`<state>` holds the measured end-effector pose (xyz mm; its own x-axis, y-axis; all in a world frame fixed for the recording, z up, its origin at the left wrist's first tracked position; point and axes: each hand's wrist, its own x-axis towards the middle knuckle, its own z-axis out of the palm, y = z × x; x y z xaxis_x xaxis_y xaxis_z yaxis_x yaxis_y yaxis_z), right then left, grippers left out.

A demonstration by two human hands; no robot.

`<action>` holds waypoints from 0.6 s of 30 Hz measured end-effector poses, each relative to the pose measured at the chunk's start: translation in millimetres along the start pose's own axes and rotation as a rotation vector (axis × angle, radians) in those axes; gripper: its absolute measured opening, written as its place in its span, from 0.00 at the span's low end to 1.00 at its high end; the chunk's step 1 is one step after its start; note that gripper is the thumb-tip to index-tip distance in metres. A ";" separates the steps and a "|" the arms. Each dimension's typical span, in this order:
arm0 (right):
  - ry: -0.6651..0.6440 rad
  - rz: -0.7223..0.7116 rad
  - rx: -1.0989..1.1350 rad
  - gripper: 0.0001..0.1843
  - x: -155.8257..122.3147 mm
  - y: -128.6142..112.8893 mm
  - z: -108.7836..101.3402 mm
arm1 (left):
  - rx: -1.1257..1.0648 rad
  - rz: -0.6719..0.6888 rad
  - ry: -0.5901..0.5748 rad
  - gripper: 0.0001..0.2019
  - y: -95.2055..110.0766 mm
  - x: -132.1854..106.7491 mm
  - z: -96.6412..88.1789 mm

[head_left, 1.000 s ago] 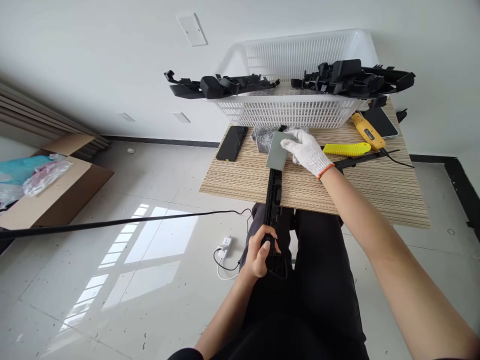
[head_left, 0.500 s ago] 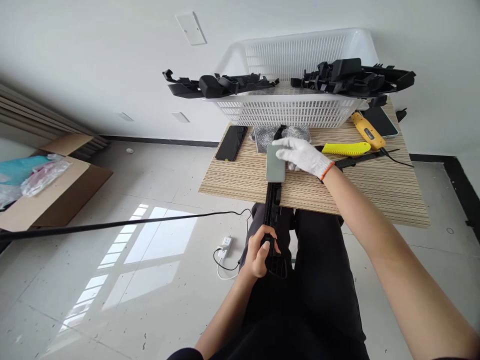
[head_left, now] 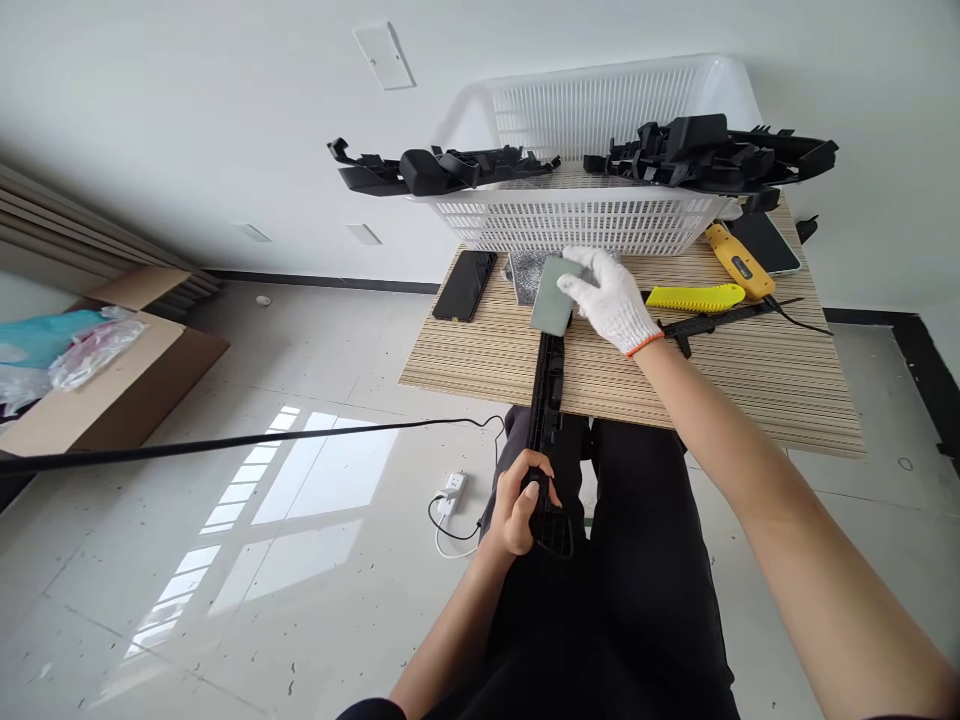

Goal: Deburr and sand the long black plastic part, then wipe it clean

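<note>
Block [head_left: 553, 302] in gloved right fingers [head_left: 584, 256]

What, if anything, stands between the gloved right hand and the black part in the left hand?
The grey-green block does: the gloved right hand holds it over the far stretch of the black part, hiding some of it. Nothing visible stands between the left hand and the near end it grips.

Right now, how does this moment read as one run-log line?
Left hand: bare, gripping black part | Right hand: gloved, holding grey-green block over part's far end | White basket: on table
</note>
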<state>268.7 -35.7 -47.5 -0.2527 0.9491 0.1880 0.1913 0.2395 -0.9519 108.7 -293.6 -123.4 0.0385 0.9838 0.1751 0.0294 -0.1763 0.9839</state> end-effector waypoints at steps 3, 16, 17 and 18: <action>-0.014 0.022 0.046 0.23 0.0 -0.5 -3.5 | 0.007 0.001 -0.010 0.17 -0.8 -0.5 -0.3; -0.218 0.219 0.132 0.19 0.8 -1.6 2.3 | 0.006 0.009 -0.013 0.16 -0.6 0.4 -0.1; -0.224 0.198 0.096 0.20 0.7 -0.7 3.6 | 0.001 0.010 -0.009 0.16 -0.6 0.6 -0.1; -0.170 0.150 0.053 0.20 1.0 0.2 4.5 | -0.004 0.011 -0.004 0.16 -0.6 0.7 0.0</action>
<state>264.2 -35.7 -48.5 -0.3817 0.9243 0.0038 0.1900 0.0826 -0.9783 108.7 -292.8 -123.8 0.0423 0.9817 0.1855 0.0248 -0.1867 0.9821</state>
